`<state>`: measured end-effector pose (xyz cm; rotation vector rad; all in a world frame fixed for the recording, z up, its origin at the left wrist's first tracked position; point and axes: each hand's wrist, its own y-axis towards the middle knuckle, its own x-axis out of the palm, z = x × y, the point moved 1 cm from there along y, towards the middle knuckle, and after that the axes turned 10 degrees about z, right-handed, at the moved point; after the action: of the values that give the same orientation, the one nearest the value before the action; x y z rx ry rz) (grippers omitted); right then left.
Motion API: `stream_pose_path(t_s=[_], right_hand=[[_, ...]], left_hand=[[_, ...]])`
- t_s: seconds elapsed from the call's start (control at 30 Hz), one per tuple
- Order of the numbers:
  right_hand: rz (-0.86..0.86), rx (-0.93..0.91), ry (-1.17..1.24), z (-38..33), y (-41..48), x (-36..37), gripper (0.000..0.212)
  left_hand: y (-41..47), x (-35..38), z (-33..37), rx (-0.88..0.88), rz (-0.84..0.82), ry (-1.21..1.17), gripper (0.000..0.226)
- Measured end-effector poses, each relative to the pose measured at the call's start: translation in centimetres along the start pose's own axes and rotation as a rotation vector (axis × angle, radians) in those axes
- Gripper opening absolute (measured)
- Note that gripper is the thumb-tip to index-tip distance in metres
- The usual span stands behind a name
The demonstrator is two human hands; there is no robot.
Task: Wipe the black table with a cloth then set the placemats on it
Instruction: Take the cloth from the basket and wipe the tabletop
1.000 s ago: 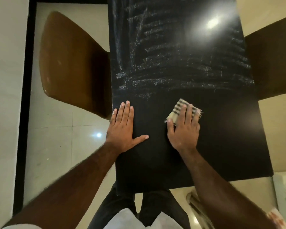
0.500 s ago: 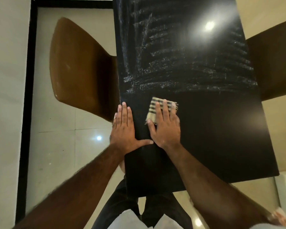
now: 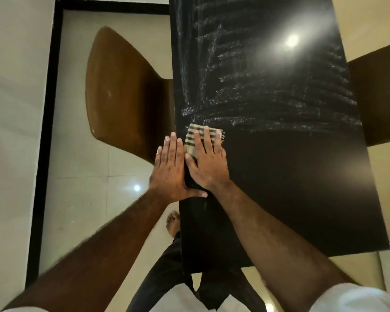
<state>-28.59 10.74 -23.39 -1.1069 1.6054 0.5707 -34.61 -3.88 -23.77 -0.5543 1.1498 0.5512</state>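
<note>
Your right hand (image 3: 206, 163) lies flat on the checked cloth (image 3: 203, 129), fingers straight and together, pressing it onto the black table (image 3: 291, 176). The cloth is folded small and sits near the table's left edge, about halfway along its length, with its far end and frayed right corner showing past your fingertips. Your left hand (image 3: 170, 170) is just beside the right one, palm down on the table's left edge, fingers straight and holding nothing. Its thumb is spread out to the right and reaches to your right wrist.

Beyond the cloth, pale wiping streaks (image 3: 268, 97) cover the far half of the table, and a lamp's reflection (image 3: 292, 40) glares there. The near half looks plain dark. A brown chair (image 3: 122, 97) stands at the left side, another chair (image 3: 381, 97) at the right. Your bare foot (image 3: 173, 222) shows on the tiled floor (image 3: 88, 199) beside the table's left edge.
</note>
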Motion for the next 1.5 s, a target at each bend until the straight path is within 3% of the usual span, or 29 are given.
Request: stream_pose_path(t_s=[0.1,0.2,0.33,0.5,0.7,0.97,1.17,1.3,1.5], right_hand=[[0.059,0.06,0.054,3.4,-0.9,-2.2,0.077],[0.159,0.273,0.015,8.1,-2.4,-3.6,0.076],[0.176,0.383,-0.056,12.4,-3.4,-3.7,0.078],[0.183,0.337,-0.226,14.1,-4.3,-3.0,0.08],[0.224,0.347,-0.229,14.2,-4.2,-3.1,0.081],[0.229,0.341,-0.223,18.4,-3.8,-4.5,0.082],[0.251,0.469,-0.246,26.9,-4.1,-7.9,0.087],[0.258,0.465,-0.263,28.2,-4.0,-8.2,0.088],[0.291,0.437,-0.24,28.7,-4.3,-8.0,0.085]], left_hand=[[1.5,-0.9,0.7,0.079,-0.013,0.06,0.155],[3.8,-0.5,3.3,0.157,-0.025,0.104,0.125],[5.6,1.4,5.9,0.171,-0.102,0.138,0.109],[6.3,1.3,3.2,-0.034,0.025,0.134,0.105],[10.5,1.0,4.3,-0.153,0.087,0.178,0.102],[12.8,3.9,14.2,0.175,0.014,0.148,0.09],[10.0,2.4,9.7,-0.019,0.041,0.187,0.089],[12.6,2.5,12.2,-0.176,0.095,0.166,0.089],[16.8,5.9,23.5,0.088,0.086,0.138,0.084]])
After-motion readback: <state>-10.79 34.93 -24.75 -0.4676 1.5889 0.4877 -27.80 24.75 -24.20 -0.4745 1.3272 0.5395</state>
